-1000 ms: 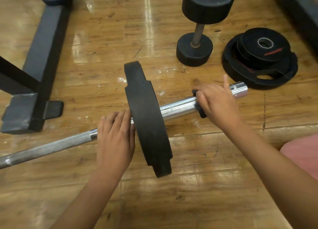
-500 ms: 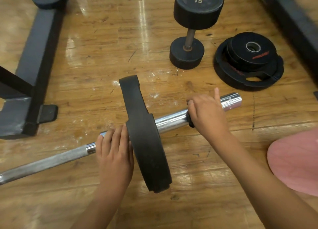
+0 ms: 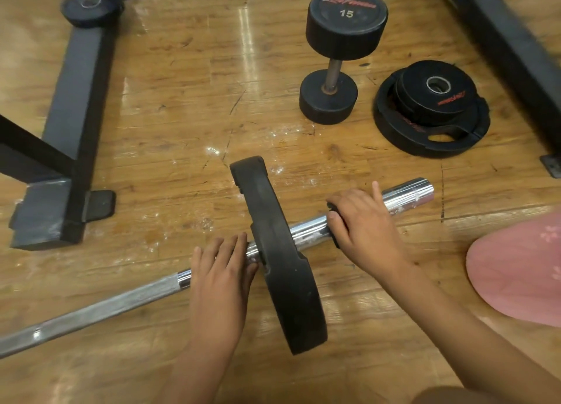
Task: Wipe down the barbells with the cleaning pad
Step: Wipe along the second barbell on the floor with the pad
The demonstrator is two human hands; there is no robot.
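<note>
Head view, I see barbell (image 3: 306,231) on wooden floor (image 3: 182,106), right hand (image 3: 368,232) fingers curled round cleaning pad (image 3: 331,206) on its chrome sleeve, left hand (image 3: 221,282) fingers straight, pressed together, on bar beside weight plate (image 3: 283,270).

Barbell (image 3: 309,230) across floor (image 3: 182,100), dumbbell (image 3: 334,69) behind it, plate stack (image 3: 425,124) right of dumbbell, rack (image 3: 76,84) left

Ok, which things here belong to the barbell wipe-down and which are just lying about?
In the job: barbell, loaded plate, cleaning pad in right hand, left hand resting on barbell.
Lying about: dumbbell, stacked plates, rack base, small plate.
</note>
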